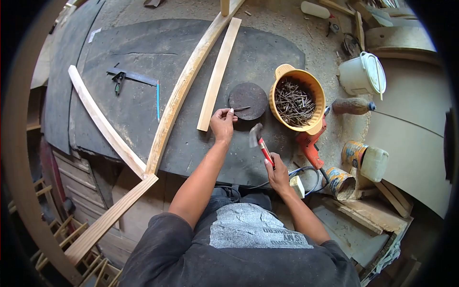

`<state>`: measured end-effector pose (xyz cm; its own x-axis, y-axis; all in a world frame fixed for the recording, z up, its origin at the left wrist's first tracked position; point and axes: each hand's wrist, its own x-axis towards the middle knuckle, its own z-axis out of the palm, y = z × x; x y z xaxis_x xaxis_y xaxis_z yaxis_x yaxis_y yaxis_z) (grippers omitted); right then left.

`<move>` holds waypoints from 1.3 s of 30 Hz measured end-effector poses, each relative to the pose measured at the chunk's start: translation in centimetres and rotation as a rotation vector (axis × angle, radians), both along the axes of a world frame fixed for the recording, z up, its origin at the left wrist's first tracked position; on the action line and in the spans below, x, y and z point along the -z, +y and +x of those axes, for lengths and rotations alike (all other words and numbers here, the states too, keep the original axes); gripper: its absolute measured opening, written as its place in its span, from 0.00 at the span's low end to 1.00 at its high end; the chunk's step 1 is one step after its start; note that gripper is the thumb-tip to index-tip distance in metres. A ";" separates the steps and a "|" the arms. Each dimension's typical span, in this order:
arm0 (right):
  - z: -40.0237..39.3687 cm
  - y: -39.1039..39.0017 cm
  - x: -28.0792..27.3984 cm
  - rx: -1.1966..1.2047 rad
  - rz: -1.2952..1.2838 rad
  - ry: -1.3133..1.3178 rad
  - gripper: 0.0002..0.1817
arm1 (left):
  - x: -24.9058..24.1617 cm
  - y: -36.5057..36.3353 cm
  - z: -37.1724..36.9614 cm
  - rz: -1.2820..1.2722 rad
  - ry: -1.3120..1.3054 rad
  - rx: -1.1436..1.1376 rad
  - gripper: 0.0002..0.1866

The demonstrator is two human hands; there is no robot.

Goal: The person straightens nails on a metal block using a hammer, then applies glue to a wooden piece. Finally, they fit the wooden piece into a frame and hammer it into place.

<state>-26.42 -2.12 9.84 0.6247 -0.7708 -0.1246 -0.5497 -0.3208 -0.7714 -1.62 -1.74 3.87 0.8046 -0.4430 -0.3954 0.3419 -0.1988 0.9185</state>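
Observation:
Between its thumb and fingers my left hand [223, 125] pinches a nail [242, 108], which lies over a round dark metal block [249, 98]. My right hand [278, 173] is wrapped round the red handle of a hammer [264, 150]; the hammer's head is just below the block, apart from it. To the right of the block stands a yellow bowl [321, 89] full of nails [293, 101]. A straight wooden strip [219, 76] lies to the left of the block, close to my left hand.
A curved wooden frame [180, 86], a combination square [136, 77] and a blue pencil [158, 101] lie on the left. A red drill [310, 149], bottle [353, 106], white bucket [359, 75] and tins [340, 182] stand right.

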 end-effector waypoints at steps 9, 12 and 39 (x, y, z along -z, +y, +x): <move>6.9 -3.8 -4.8 0.031 0.036 -0.081 0.15 | 0.4 -0.7 -1.2 0.012 -0.101 -0.086 0.08; 7.9 -3.5 -6.0 0.023 0.014 -0.195 0.16 | 0.3 -0.6 -1.3 0.020 -0.129 -0.084 0.09; 8.0 -3.5 -3.1 0.000 -0.065 -0.113 0.20 | 2.3 -1.8 -3.1 0.069 -0.370 -0.249 0.08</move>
